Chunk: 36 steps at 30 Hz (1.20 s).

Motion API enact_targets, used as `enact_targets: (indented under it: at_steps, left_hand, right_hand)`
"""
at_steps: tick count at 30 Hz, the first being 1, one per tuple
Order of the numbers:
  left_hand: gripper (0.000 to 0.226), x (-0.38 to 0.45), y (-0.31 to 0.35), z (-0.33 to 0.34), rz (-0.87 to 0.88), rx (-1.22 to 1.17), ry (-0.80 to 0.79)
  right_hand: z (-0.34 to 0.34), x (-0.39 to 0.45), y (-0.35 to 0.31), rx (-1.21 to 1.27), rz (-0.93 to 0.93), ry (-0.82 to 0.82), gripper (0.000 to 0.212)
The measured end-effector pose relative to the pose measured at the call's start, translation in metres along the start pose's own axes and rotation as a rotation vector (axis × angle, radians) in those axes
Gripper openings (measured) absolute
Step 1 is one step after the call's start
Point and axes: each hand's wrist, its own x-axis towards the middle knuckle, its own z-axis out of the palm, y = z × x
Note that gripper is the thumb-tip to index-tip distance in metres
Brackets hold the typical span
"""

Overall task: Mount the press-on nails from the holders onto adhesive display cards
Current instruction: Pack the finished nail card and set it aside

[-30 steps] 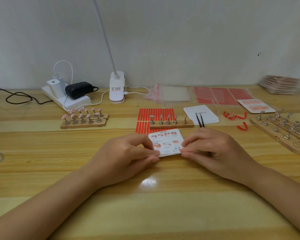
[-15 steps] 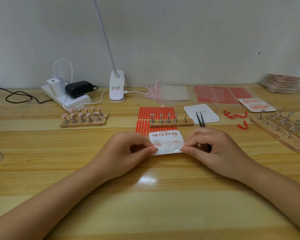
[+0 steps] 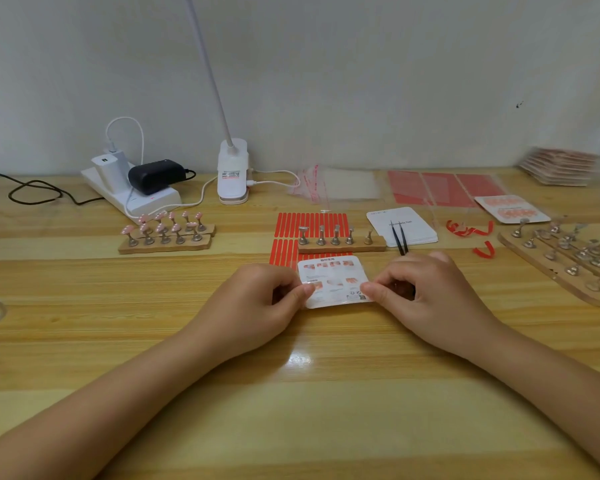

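A white display card (image 3: pixel 333 282) with printed nail pictures lies on the table centre. My left hand (image 3: pixel 257 303) pinches its left edge and my right hand (image 3: pixel 426 299) pinches its right edge. Just behind it stands a wooden holder (image 3: pixel 340 242) with bare metal stands, on red adhesive strips (image 3: pixel 309 223). Two wooden holders carrying pink press-on nails (image 3: pixel 165 232) sit at the left. Black tweezers (image 3: pixel 399 239) rest on a stack of white cards (image 3: pixel 402 225).
A power strip with chargers (image 3: pixel 132 188) and a white lamp base (image 3: pixel 232 174) stand at the back. Clear bags (image 3: pixel 336 183), red sheets (image 3: pixel 437 188), a filled card (image 3: pixel 511 209), red strip scraps (image 3: pixel 471 230) and a long holder board (image 3: pixel 568 258) lie at the right.
The card has tilted flatter toward the table and both hands have shifted slightly on its side edges. Nothing else has moved.
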Motion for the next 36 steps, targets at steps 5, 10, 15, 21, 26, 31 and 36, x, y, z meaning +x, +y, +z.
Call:
enact_targets:
  at_steps: [5, 10, 15, 21, 26, 31, 36]
  left_hand:
    - [0.035, -0.002, 0.005, 0.003, 0.062, 0.151, 0.031]
    - [0.035, -0.001, 0.008, 0.005, 0.098, 0.278, 0.066]
    - [0.038, 0.0, 0.009, 0.008, 0.079, 0.333, 0.098]
    - [0.038, 0.003, 0.01, 0.009, 0.048, 0.389, 0.105]
    - [0.038, 0.006, 0.009, 0.012, 0.013, 0.434, 0.118]
    - [0.037, 0.008, 0.008, 0.014, -0.026, 0.442, 0.133]
    - [0.038, 0.008, 0.009, 0.015, -0.07, 0.42, 0.132]
  right_hand:
    - [0.001, 0.0, -0.001, -0.074, -0.007, -0.025, 0.024]
    - [0.004, 0.002, -0.003, -0.171, 0.001, -0.024, 0.043]
    - [0.006, 0.003, -0.004, -0.194, 0.02, -0.005, 0.046]
    - [0.009, 0.004, -0.006, -0.243, 0.027, 0.012, 0.046]
    - [0.011, 0.004, -0.008, -0.266, 0.044, 0.01, 0.043]
    - [0.012, 0.005, -0.012, -0.268, 0.061, 0.022, 0.043]
    - [0.013, 0.005, -0.012, -0.296, 0.093, 0.039, 0.037]
